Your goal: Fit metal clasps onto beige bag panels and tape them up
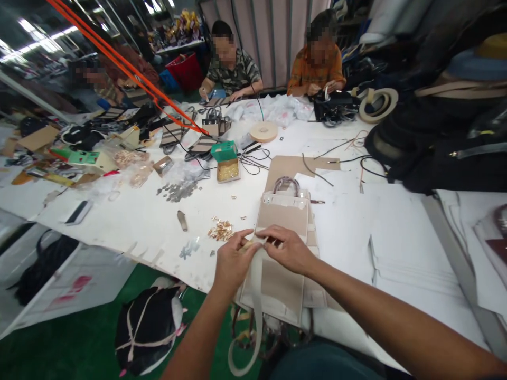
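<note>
Close together over the left edge of a beige bag panel (283, 214), my two hands pinch a pale strip of tape (256, 295). My left hand (233, 261) has thumb and fingers closed on the strip's upper end. Right beside it, my right hand (287, 248) is bent with its fingertips closed at the same spot. From there the strip hangs down past the table edge and curls into a loop. A dark rounded handle (288, 182) stands at the panel's far end. The fingers partly hide the strip's end.
Small gold metal pieces (221, 230) lie in a pile left of my hands, with grey discs (178, 191) farther off. A green-lidded box (228, 170) and a tape roll (263, 131) stand farther back. Two co-workers sit across the table. White sheets (420, 253) lie to the right.
</note>
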Demonstrator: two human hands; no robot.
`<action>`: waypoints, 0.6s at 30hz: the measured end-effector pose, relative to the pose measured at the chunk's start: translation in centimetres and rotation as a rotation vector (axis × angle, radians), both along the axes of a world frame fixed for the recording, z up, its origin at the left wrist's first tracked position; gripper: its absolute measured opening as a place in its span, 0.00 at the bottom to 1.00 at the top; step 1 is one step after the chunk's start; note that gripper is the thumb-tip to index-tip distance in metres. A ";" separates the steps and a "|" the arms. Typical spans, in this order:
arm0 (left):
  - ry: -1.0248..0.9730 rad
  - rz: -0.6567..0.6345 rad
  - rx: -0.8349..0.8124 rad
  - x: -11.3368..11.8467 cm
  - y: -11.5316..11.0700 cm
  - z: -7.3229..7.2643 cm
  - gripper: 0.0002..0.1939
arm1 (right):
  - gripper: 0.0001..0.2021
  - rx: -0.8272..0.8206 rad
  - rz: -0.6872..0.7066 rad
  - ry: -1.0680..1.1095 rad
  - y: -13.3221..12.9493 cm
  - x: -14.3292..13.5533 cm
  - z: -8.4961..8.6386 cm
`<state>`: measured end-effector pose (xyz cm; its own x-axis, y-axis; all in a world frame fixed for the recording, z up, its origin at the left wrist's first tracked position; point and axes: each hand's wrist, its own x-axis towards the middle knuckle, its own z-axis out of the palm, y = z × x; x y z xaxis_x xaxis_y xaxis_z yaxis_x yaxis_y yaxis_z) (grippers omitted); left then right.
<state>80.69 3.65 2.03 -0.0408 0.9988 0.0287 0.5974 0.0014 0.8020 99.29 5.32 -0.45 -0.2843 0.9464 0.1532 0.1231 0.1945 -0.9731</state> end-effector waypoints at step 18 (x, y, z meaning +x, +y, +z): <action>0.045 -0.280 -0.126 6.3 1.2 -6.5 0.06 | 0.05 -0.146 0.074 -0.383 2.5 8.2 -3.9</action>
<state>87.00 4.88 -4.45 0.2349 0.9668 -0.1003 0.6231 -0.0706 0.7790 107.47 7.78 -4.31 -0.3632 0.9250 -0.1113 0.4722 0.0798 -0.8779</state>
